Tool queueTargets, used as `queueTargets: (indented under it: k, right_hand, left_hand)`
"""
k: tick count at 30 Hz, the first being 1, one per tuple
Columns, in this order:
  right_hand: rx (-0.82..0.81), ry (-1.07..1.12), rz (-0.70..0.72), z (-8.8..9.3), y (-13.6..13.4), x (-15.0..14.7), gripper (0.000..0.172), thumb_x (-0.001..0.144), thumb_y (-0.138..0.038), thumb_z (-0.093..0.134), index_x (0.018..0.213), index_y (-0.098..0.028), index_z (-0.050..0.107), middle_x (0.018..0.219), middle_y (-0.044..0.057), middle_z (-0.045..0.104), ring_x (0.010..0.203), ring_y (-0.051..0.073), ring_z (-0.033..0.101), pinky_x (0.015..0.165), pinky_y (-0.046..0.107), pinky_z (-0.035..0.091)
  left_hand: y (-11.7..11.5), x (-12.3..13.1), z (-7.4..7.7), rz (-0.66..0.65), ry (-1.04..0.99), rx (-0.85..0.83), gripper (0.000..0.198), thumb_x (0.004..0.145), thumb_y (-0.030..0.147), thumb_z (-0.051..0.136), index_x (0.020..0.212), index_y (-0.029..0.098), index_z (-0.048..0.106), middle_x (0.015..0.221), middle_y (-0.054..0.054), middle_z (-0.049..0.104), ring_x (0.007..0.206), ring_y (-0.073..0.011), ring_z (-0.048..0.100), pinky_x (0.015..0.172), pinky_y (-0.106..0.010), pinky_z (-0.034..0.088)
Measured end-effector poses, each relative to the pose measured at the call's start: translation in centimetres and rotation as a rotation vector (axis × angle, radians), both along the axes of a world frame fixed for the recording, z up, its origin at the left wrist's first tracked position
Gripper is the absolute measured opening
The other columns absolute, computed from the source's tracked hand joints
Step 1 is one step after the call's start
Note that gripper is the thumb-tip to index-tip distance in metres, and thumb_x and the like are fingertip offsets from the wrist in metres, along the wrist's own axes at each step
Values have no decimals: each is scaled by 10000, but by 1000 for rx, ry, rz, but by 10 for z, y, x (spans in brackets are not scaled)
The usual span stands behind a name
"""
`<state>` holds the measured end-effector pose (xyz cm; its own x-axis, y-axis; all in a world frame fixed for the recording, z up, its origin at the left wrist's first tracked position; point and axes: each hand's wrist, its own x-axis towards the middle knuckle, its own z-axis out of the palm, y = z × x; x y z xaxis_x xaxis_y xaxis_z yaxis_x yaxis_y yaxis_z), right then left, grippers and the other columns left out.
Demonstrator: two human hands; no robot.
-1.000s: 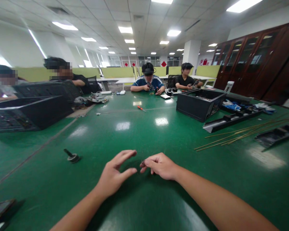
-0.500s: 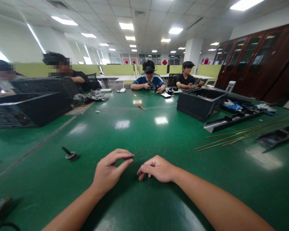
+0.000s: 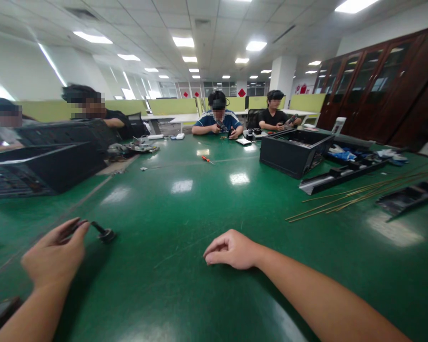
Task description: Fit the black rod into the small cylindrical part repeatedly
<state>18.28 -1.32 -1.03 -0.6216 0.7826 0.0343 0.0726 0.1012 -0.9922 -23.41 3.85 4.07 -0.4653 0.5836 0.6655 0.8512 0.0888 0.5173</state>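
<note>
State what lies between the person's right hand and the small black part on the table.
Only bare green table separates the right hand and the black part, as the head view shows.

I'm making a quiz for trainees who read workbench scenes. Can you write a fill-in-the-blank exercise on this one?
1. The table is ____ in colour.
2. Of the left hand and right hand, the small black part lies nearest the ____ one.
3. The thin brass rods lie on the person's ____ side.
Missing words: green; left; right.
</note>
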Motion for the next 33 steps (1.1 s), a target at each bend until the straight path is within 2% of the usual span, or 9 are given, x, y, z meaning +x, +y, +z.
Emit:
queueTargets:
  k: [2, 4, 6, 9, 16, 20, 26, 29, 33]
  right_hand:
    - [21, -25, -6, 0, 0, 1, 328, 769, -407, 740, 988, -165, 769, 830, 55, 743, 699, 155, 646, 671, 254, 484]
    - [40, -43, -13, 0, 0, 1, 323, 770, -409, 741, 987, -172, 771, 797, 43, 731, 653, 137, 608, 627, 239, 456]
    - [51, -50, -19, -1, 0, 2, 321, 770, -415, 741, 983, -176, 773, 760, 31, 713, 613, 121, 565, 589, 227, 427]
    - [60, -62, -21, -3, 0, 2, 326, 768, -419, 744, 978, -172, 774, 704, 15, 675, 572, 103, 500, 547, 215, 384]
    - [72, -95, -15, 0, 0, 3, 333, 770, -413, 745, 988, -163, 773, 618, -13, 598, 524, 79, 400, 494, 197, 306]
    - [78, -97, -9, 1, -1, 3, 326, 777, -399, 741, 1004, -167, 773, 633, -11, 614, 534, 83, 417, 508, 199, 320]
    - [50, -78, -10, 4, -3, 4, 307, 771, -346, 750, 1004, -148, 770, 683, 2, 645, 540, 79, 430, 528, 201, 347]
    - [55, -83, -9, 5, -3, 5, 311, 771, -343, 749, 1004, -137, 767, 671, -2, 633, 527, 71, 408, 520, 197, 342]
    - [80, -85, -5, 3, -2, 5, 337, 771, -360, 750, 1020, -133, 760, 709, 12, 654, 546, 78, 431, 524, 199, 349]
  left_hand:
    - [1, 11, 2, 29, -103, -29, 445, 735, 447, 703, 1103, 199, 727, 912, -26, 765, 835, -237, 698, 825, -405, 557]
    - [1, 22, 6, -26, -166, 30, 476, 735, 437, 709, 1142, 190, 711, 1006, -40, 763, 899, -231, 699, 895, -414, 541]
    - [0, 31, 9, -75, -174, 99, 491, 746, 435, 698, 1159, 170, 702, 1055, -58, 755, 929, -229, 698, 923, -411, 531]
    - [-5, 39, 13, -99, -107, 31, 466, 774, 457, 671, 1154, 189, 704, 1066, -49, 752, 953, -228, 698, 935, -403, 521]
    - [-6, 43, 16, -3, 5, -97, 497, 815, 530, 595, 1184, 210, 686, 1046, -38, 742, 898, -211, 678, 817, -313, 510]
    - [-2, 41, 14, -2, -22, -218, 503, 808, 529, 597, 1180, 202, 685, 980, -21, 736, 796, -182, 653, 691, -243, 474]
    - [1, 36, 13, 13, -33, -255, 531, 836, 536, 552, 1231, 194, 647, 1087, -59, 722, 955, -218, 649, 738, -251, 462]
    - [3, 35, 15, 46, -13, -403, 558, 826, 547, 546, 1223, 171, 654, 1087, -83, 719, 936, -242, 644, 696, -264, 471]
    - [4, 31, 15, 102, 40, -643, 570, 817, 560, 529, 1175, 149, 697, 988, -120, 723, 802, -260, 629, 581, -273, 463]
